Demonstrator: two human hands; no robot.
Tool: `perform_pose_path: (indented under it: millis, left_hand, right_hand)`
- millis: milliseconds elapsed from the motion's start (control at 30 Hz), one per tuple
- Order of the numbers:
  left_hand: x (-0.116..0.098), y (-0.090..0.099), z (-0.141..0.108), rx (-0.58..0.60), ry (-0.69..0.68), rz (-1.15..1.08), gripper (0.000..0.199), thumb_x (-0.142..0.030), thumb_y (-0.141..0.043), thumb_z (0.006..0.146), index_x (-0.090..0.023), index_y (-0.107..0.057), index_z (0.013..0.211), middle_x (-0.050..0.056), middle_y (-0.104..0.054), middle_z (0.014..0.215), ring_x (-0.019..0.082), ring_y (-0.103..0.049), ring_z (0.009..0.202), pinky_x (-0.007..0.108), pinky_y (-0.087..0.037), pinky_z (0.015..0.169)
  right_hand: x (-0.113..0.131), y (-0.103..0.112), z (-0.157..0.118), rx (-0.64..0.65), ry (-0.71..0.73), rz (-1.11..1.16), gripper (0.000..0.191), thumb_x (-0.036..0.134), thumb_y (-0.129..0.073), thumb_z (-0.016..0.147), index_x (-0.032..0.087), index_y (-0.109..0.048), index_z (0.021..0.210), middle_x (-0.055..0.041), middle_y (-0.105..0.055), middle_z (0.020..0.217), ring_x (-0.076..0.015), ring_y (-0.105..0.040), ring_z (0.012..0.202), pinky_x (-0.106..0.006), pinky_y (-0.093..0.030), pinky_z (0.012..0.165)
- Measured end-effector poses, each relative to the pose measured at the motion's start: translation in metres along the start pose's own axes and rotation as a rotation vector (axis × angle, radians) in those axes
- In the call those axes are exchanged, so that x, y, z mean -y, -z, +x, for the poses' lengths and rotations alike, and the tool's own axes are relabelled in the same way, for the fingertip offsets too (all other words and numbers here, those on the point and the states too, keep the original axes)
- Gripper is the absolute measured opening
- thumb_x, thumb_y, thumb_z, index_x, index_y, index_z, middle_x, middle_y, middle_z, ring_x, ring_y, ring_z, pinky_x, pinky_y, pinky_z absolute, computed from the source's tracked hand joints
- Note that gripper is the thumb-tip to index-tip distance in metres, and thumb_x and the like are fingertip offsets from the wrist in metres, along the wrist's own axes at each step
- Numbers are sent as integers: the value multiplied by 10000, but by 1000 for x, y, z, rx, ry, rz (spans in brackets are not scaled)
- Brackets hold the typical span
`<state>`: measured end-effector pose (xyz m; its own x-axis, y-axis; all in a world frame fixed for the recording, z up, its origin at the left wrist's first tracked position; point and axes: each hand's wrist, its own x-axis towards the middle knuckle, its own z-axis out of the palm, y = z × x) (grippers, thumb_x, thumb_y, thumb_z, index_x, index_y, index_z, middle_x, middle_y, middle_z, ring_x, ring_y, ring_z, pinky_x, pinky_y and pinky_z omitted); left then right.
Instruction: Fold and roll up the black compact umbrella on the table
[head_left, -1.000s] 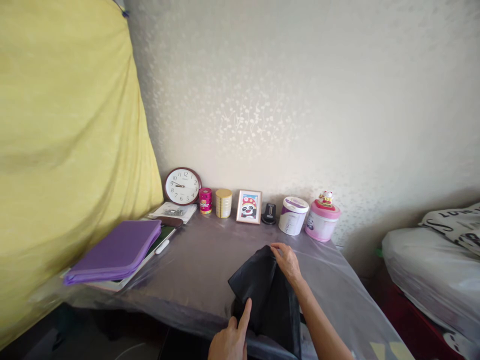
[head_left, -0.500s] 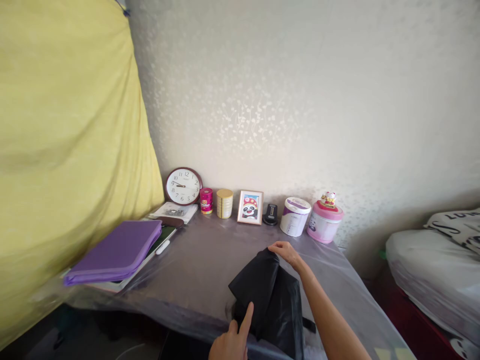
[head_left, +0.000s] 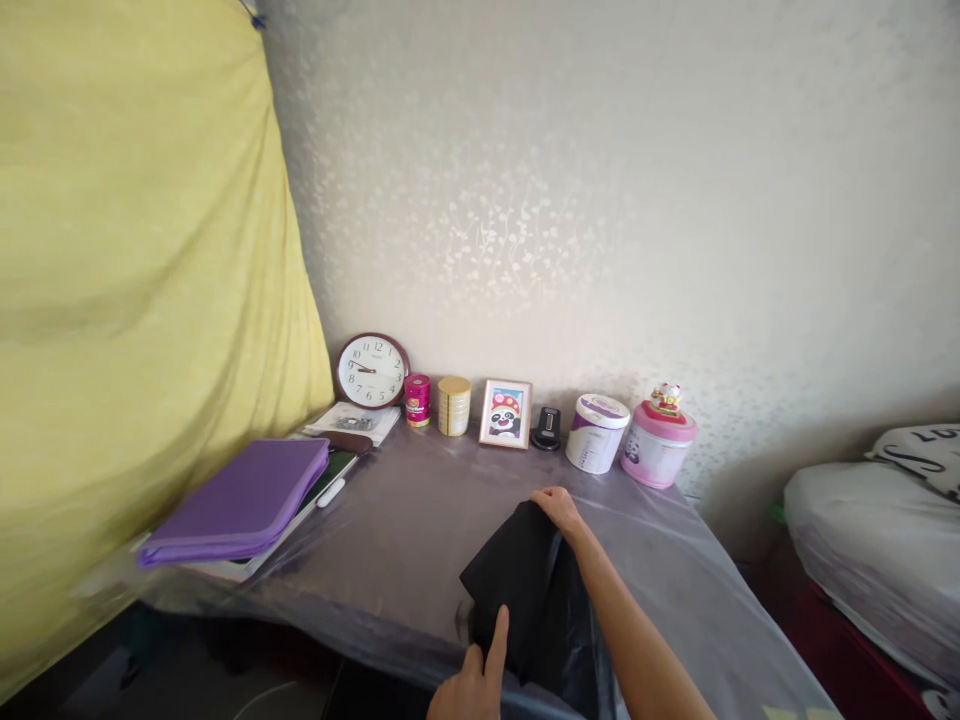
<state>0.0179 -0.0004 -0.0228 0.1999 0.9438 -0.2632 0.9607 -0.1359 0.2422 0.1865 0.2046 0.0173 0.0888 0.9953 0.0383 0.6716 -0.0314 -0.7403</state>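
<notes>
Head view: both hands work at a folded black sheet (head_left: 517, 570) lying over the near edge of the table (head_left: 397, 540), right of the middle. The step in hand appears to be holding this sheet spread and handling its folds. The right hand (head_left: 556, 508) has its fingers drawn together on the far corner, so its grip looks closed on the material. The left hand (head_left: 471, 685) lays an outstretched index finger against the nearer part, thumb beside it; whether that grip has hold of anything, I cannot tell. The next move seems to call for a firm pinch at the far corner and a steady left finger, so that the slippery-looking folds do not slide.

The right fingertips are partly hidden, and the lower left hand is cut off by the frame. The sheet's near end runs into shadow, and whether it is a bag is unclear.
</notes>
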Motion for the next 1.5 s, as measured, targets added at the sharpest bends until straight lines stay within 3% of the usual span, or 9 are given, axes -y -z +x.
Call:
perform_pose_path:
  millis: [200, 367, 533, 633, 867, 1133, 1333, 1433, 1500]
  left_hand:
    - [0, 4, 0, 26, 26, -40, 796, -91, -373, 701, -251, 54, 1353, 107, -544, 1049, 209, -612, 768, 254, -416, 589]
    - [1, 11, -3, 25, 1, -87, 798, -95, -403, 703, -203, 30, 1364, 131, -535, 1092, 227, -609, 822, 271, -430, 635]
    - [-1, 24, -10, 52, -8, -107, 787, -98, -412, 710, -174, 8, 1371, 144, -530, 1120, 237, -605, 857, 289, -444, 681]
    - [-3, 28, -11, 65, 1, -86, 787, -105, -418, 711, -158, 5, 1372, 142, -529, 1124, 240, -596, 878, 296, -443, 709]
    - [-1, 20, -7, 51, 27, -96, 807, -117, -419, 705, -205, 32, 1368, 119, -539, 1091, 221, -602, 830, 274, -431, 679]
    - [0, 27, -13, 58, 15, -212, 782, -162, -409, 755, -200, 73, 1369, 118, -526, 1125, 208, -578, 895, 286, -417, 746]
    - [-5, 30, -15, 54, 39, -196, 768, -165, -423, 765, -187, 42, 1376, 110, -538, 1114, 196, -568, 924, 273, -403, 784]
    - [-7, 30, -17, 40, 40, -194, 767, -153, -427, 764, -162, 33, 1377, 113, -536, 1116, 188, -567, 926, 261, -397, 800]
    - [-7, 28, -18, 11, 38, -200, 756, -149, -419, 770, -148, 31, 1377, 113, -540, 1113, 182, -563, 931, 253, -388, 816]
  right_hand:
    - [3, 1, -8, -83, 126, -117, 167, 241, -514, 684, 168, -628, 587, -27, -627, 630, -173, -582, 675, -250, -406, 630]
    - [14, 4, -55, -230, 406, -154, 227, 289, -414, 827, 185, -613, 863, -82, -617, 995, -201, -526, 983, -349, -349, 901]
    - [19, -9, -116, -21, 799, -196, 238, 305, -405, 862, 219, -616, 935, -74, -625, 1020, -202, -490, 1081, -428, -297, 981]
    - [17, -15, -118, 28, 800, -281, 263, 332, -399, 866, 240, -612, 990, -53, -620, 1067, -199, -448, 1143, -471, -219, 1021]
    - [3, -16, -61, 115, 790, -392, 318, 296, -328, 891, 255, -639, 944, -18, -661, 996, -161, -486, 1098, -428, -221, 1013]
    - [0, -6, -16, 51, 587, -527, 319, 260, -371, 860, 222, -653, 716, -45, -688, 785, -157, -608, 831, -294, -387, 826]
    - [13, -5, -48, -192, 587, -474, 296, 264, -349, 876, 183, -615, 977, -99, -619, 1079, -221, -469, 1122, -430, -270, 963]
    - [19, -17, -77, 41, 845, -383, 290, 279, -349, 883, 237, -633, 926, -29, -660, 982, -157, -489, 1097, -360, -295, 975]
    - [17, -21, -83, 90, 869, -379, 295, 282, -357, 878, 249, -650, 863, -13, -669, 953, -158, -507, 1072, -380, -285, 987]
